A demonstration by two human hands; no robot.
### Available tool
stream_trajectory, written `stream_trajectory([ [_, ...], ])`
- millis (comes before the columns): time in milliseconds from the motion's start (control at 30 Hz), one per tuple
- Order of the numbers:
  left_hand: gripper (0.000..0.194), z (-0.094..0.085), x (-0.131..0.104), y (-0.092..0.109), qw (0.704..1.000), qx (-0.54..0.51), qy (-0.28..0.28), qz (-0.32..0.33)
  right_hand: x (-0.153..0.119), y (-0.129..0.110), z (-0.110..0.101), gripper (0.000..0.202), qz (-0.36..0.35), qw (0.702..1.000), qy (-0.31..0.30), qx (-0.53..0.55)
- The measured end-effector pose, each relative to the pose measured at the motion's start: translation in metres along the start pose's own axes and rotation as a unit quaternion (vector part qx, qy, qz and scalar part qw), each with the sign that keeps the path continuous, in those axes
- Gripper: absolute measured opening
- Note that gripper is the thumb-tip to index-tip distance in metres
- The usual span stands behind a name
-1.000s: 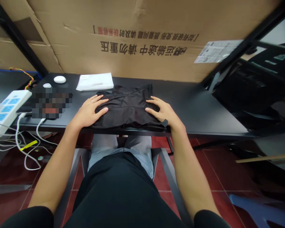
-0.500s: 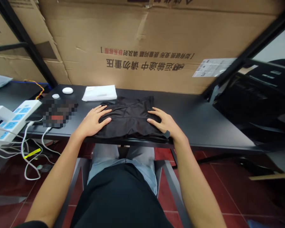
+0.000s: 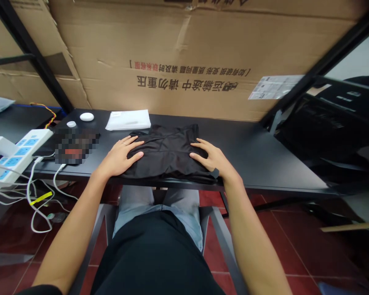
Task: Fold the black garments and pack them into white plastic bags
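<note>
A black piece of fabric (image 3: 167, 151), its exact kind unclear, lies wrinkled and folded at the front edge of the dark desk (image 3: 258, 155). My left hand (image 3: 119, 157) rests on its left side with the fingers spread over the cloth. On the opposite side, my right hand (image 3: 209, 155) touches the cloth with fingers stretched out and thumb apart. Neither hand grips it. A thin flat white packet (image 3: 128, 120) lies just behind the fabric's left back corner.
Cardboard (image 3: 172, 45) with printed characters stands upright behind the desk. To the left are a white power strip (image 3: 23, 153) with cables, a pixelated dark object (image 3: 75, 147), a white oval case (image 3: 87, 117) and a small white round item (image 3: 71, 123). A black metal frame (image 3: 38, 69) rises at the left.
The whole view has shifted very slightly. Both hands and the fabric stay in place.
</note>
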State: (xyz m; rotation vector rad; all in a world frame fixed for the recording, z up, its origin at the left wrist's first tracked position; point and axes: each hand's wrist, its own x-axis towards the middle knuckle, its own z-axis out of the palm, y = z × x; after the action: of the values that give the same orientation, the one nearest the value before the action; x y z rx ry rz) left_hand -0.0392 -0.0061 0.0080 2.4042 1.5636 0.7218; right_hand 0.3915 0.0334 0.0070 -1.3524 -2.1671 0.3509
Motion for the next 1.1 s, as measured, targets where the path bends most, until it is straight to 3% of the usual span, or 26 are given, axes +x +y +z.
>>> stream_trajectory([
  [1100, 0.066, 0.0021, 0.0006, -0.0029, 1.000, 0.007, 0.007, 0.004, 0.0008, 0.0022, 0.0018, 0.057, 0.005, 1.000, -0.005, -0.018],
])
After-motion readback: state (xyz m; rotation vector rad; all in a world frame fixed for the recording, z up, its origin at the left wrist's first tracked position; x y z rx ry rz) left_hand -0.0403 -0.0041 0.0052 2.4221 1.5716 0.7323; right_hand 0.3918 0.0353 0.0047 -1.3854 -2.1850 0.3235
